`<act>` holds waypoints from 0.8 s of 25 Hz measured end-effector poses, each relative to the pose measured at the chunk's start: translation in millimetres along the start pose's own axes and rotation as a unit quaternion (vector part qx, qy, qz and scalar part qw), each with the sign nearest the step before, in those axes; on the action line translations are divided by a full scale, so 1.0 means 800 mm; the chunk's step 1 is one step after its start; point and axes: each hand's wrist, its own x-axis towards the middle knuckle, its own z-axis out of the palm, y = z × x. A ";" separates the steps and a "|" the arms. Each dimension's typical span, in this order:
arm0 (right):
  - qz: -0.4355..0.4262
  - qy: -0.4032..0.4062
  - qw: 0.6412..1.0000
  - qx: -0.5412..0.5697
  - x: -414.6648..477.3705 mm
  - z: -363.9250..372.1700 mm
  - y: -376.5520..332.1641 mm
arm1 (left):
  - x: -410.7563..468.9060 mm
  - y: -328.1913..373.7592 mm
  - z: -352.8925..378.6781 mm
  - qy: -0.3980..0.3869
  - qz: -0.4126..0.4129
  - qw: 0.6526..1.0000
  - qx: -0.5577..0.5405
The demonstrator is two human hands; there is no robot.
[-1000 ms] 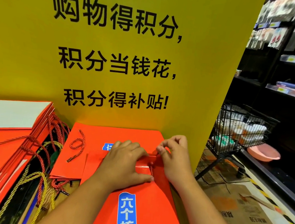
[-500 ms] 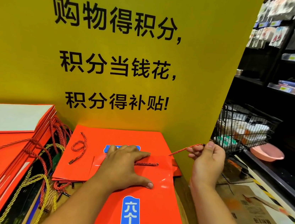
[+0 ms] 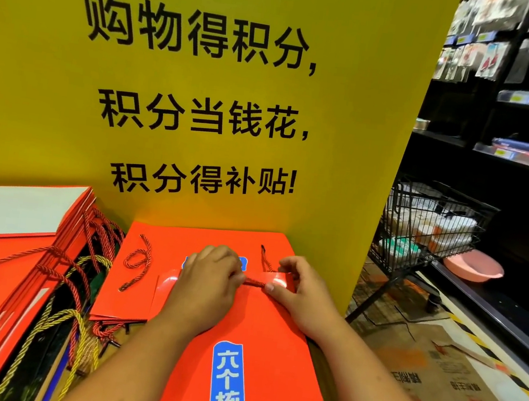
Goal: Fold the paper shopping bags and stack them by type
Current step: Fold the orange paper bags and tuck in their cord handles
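A flattened red paper bag (image 3: 258, 349) with a blue label lies in front of me on a stack of folded red bags (image 3: 163, 254). My left hand (image 3: 210, 280) lies across its top edge, fingertips pinching the red rope handle (image 3: 254, 282). My right hand (image 3: 305, 292) pinches the same rope against the glossy top fold. A loose rope end (image 3: 264, 258) curls up just behind my right hand.
A taller pile of red bags (image 3: 9, 262) with red and gold rope handles leans at the left. A yellow sign board (image 3: 203, 93) stands right behind. At the right stand a black wire cart (image 3: 433, 227), a pink basin (image 3: 473, 269), dark shelves and flattened cardboard (image 3: 454, 383) on the floor.
My right hand, which had pulled the rope handle out to the right, has come back to the bag's top edge. Both hands now pinch the rope there.
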 end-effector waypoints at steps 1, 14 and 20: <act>-0.014 -0.006 0.999 -0.048 0.001 -0.001 0.000 | 0.000 0.003 -0.005 0.009 -0.029 0.999 -0.024; -0.045 -0.003 0.990 -0.132 0.002 0.001 -0.003 | 0.010 -0.001 -0.082 0.202 -0.374 0.530 -0.733; -0.062 0.040 0.992 -0.106 -0.001 0.000 -0.007 | 0.011 -0.007 -0.085 0.189 -0.230 0.698 -0.651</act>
